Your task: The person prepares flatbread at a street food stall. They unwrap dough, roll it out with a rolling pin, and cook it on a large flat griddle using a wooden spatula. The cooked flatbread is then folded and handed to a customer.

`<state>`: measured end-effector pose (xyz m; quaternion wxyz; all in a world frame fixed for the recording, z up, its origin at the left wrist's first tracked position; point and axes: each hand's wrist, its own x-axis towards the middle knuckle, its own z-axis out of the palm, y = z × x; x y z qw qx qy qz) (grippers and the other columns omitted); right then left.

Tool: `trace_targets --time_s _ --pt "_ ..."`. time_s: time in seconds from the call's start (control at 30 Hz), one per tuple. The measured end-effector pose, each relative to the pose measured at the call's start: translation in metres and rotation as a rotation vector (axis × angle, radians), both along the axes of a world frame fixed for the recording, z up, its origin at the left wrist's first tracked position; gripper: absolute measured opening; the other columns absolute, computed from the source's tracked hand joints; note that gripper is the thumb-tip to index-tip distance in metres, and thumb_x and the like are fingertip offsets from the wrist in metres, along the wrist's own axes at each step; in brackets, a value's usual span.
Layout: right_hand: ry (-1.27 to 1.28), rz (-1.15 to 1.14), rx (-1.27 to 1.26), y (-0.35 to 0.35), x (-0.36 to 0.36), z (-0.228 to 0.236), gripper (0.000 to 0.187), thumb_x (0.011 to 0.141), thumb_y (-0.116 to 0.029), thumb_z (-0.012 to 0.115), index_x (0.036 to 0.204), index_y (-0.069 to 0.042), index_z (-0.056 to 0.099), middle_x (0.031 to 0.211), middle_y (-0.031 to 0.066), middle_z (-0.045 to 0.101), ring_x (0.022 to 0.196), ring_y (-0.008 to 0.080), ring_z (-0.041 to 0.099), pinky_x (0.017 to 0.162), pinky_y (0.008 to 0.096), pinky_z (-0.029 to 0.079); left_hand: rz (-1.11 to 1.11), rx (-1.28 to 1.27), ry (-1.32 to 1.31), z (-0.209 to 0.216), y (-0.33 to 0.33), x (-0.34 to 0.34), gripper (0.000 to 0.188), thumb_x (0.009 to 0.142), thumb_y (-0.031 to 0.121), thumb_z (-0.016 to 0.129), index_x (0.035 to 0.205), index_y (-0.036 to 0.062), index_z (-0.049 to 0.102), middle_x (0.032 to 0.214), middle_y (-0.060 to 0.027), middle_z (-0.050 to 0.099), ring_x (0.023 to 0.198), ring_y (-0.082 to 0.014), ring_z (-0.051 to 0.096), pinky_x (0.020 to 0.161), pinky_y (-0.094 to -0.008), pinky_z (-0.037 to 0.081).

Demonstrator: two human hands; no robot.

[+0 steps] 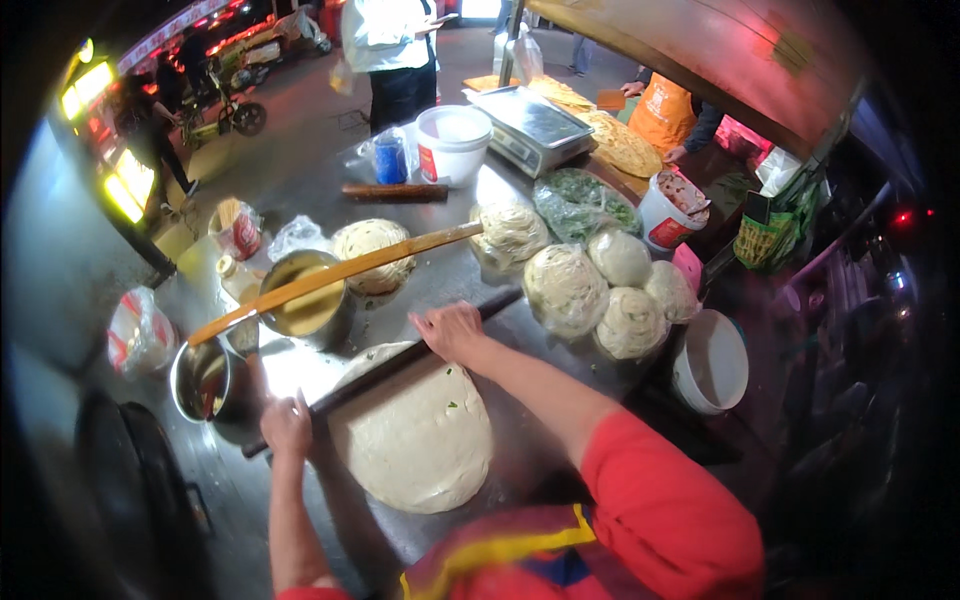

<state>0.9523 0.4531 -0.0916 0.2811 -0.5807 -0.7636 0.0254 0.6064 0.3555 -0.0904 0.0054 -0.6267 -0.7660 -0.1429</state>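
A long dark rolling pin (385, 366) lies slantwise across the upper part of a flattened round of pale dough (415, 445) with a few green flecks. My left hand (287, 426) is closed around the pin near its lower left end. Farther along, beyond the dough's far edge, my right hand (450, 332) is closed over the pin, its fingers partly hidden. Coiled dough balls (566, 290) under clear wrap sit to the right of the pin. One more coiled dough piece (374, 256) lies on the far side.
A long wooden stick (350, 268) rests across a metal pot of yellowish liquid (308, 305), beside another metal pot (205, 380). Bagged greens (585, 205), a scale (530, 128) and a white tub (455, 145) stand farther back. At right is a white bucket (712, 362). People stand beyond the counter.
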Motion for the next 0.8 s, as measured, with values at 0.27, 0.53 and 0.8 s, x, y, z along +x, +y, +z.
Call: trace_targets --time_s 0.27,0.53,0.8 --pt "-0.172 0.120 -0.064 -0.108 0.035 -0.001 0.044 0.095 -0.035 0.060 0.127 -0.006 0.062 0.152 0.0227 0.042 0.133 0.0369 0.047 0.107 0.0573 0.038 -0.007 -0.038 0.006 -0.003 -0.139 0.042 0.045 0.101 0.031 0.046 0.129 0.0002 0.062 0.136 -0.0228 0.059 0.145 -0.0446 0.033 0.118 -0.0633 0.013" --pt "-0.230 0.185 -0.368 -0.074 0.024 0.023 0.057 0.102 -0.043 0.045 0.140 -0.002 0.054 0.160 0.0231 0.030 0.147 0.0379 0.033 0.120 0.0454 0.027 0.000 -0.362 0.052 0.014 -0.083 0.048 0.064 0.103 0.046 0.044 0.152 0.0063 0.039 0.151 -0.0248 0.043 0.140 -0.0444 0.040 0.119 -0.0617 0.015" --pt "-0.032 0.286 0.008 -0.224 0.101 -0.008 0.051 0.088 -0.023 0.070 0.134 -0.004 0.059 0.140 0.0199 0.057 0.129 0.0387 0.052 0.111 0.0499 0.037 -0.155 0.103 0.090 -0.011 -0.240 0.107 0.067 0.098 0.047 0.052 0.150 0.0058 0.044 0.151 -0.0247 0.044 0.143 -0.0416 0.036 0.119 -0.0613 0.015"
